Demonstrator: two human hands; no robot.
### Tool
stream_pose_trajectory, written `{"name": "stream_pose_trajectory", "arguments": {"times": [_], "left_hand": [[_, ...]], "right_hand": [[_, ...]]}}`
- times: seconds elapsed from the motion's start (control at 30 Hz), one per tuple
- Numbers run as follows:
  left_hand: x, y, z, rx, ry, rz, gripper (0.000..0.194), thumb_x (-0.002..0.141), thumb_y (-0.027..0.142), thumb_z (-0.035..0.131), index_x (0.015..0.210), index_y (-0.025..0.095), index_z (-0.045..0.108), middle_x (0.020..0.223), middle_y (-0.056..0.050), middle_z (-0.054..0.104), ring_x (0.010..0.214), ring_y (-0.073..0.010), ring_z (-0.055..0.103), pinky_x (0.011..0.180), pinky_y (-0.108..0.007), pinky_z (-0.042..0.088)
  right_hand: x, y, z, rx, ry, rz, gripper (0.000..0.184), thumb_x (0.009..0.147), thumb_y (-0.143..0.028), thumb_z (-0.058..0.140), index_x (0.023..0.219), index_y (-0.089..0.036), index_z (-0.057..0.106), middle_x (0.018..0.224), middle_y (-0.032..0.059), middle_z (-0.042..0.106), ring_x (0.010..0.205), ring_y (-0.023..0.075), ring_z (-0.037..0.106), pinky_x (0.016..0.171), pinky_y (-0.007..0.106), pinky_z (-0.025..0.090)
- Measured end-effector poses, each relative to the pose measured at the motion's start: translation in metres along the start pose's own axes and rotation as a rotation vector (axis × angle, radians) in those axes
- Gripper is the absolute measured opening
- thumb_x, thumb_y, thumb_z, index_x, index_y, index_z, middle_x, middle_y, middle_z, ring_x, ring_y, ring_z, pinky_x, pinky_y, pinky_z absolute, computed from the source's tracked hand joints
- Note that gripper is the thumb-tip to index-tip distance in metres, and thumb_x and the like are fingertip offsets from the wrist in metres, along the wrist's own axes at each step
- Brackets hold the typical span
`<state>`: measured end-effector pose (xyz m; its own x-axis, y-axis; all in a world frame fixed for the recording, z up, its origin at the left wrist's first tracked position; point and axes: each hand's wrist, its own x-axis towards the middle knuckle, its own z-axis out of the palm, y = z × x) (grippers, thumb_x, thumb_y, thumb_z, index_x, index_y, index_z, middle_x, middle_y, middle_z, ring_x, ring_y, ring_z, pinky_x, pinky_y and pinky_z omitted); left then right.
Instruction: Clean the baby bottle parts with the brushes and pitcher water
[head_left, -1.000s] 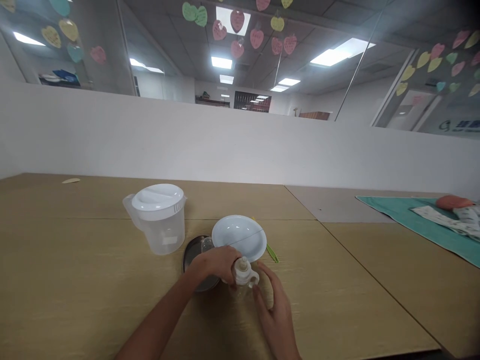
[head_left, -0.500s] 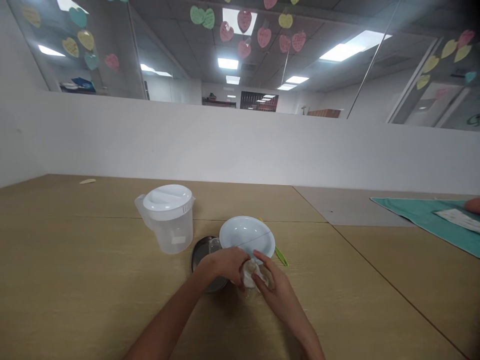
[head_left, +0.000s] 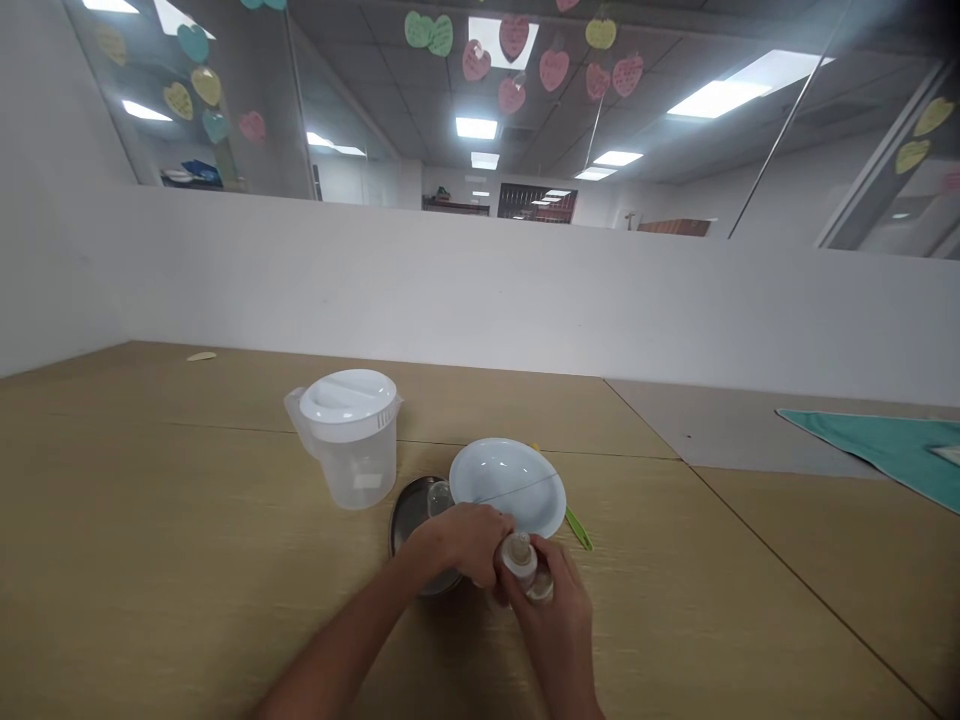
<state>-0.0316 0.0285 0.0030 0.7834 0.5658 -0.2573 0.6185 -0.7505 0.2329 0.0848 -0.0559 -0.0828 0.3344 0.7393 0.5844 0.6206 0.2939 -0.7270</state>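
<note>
Just in front of the white bowl (head_left: 502,472), both hands are closed on a small bottle (head_left: 520,556) with a white collar and a clear, pale top. My left hand (head_left: 471,540) wraps its left side, the fingertips partly hidden. From the right, my right hand (head_left: 561,612) has thumb and fingers around the white collar. A clear rounded part shows beside the collar near my right palm; whether it belongs to the bottle I cannot tell. Under my left wrist lies a dark oval metal dish (head_left: 407,520), partly covered, with a clear rounded object (head_left: 439,497) in it.
A lidded translucent pitcher (head_left: 357,470) stands left of the bowl. Right of the bowl, a green handle (head_left: 577,528) sticks out from behind it. A teal cloth (head_left: 862,436) lies far right, and a small pale flat piece (head_left: 202,356) at the back left.
My right hand has turned and closed more tightly around the white collar, its fingers spread wider before. The view has shifted slightly, and a fingertip at the far right has left it.
</note>
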Motion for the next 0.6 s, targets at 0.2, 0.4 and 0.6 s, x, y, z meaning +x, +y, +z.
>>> {"name": "stream_pose_trajectory", "arguments": {"times": [0.2,0.4,0.6], "left_hand": [[0.001,0.006,0.005,0.073,0.010,-0.027,0.041,0.061,0.036,0.061,0.096,0.016,0.053,0.088,-0.009,0.065,0.075,-0.0278,0.062,0.058,-0.032,0.048],[-0.010,0.021,0.005,0.158,0.020,-0.103,0.037,0.065,0.034,0.059,0.095,0.011,0.057,0.094,-0.013,0.065,0.082,-0.0297,0.063,0.068,-0.037,0.050],[-0.039,-0.011,-0.017,0.067,0.235,-0.241,0.058,0.066,0.037,0.063,0.118,0.015,0.049,0.117,-0.013,0.057,0.107,-0.0276,0.053,0.087,-0.035,0.043]], "right_hand": [[-0.001,0.008,0.005,-0.022,0.009,-0.034,0.027,0.076,-0.038,0.059,0.096,-0.020,0.055,0.090,0.0073,0.060,0.081,0.0209,0.056,0.070,0.033,0.047],[-0.015,0.036,0.007,0.050,-0.051,-0.132,0.042,0.079,-0.035,0.057,0.117,-0.020,0.047,0.114,0.0107,0.055,0.103,0.0243,0.053,0.085,0.040,0.046],[-0.022,0.040,0.007,0.007,-0.049,-0.136,0.067,0.078,-0.038,0.060,0.135,-0.021,0.028,0.129,0.0141,0.045,0.116,0.0294,0.045,0.090,0.047,0.043]]}}
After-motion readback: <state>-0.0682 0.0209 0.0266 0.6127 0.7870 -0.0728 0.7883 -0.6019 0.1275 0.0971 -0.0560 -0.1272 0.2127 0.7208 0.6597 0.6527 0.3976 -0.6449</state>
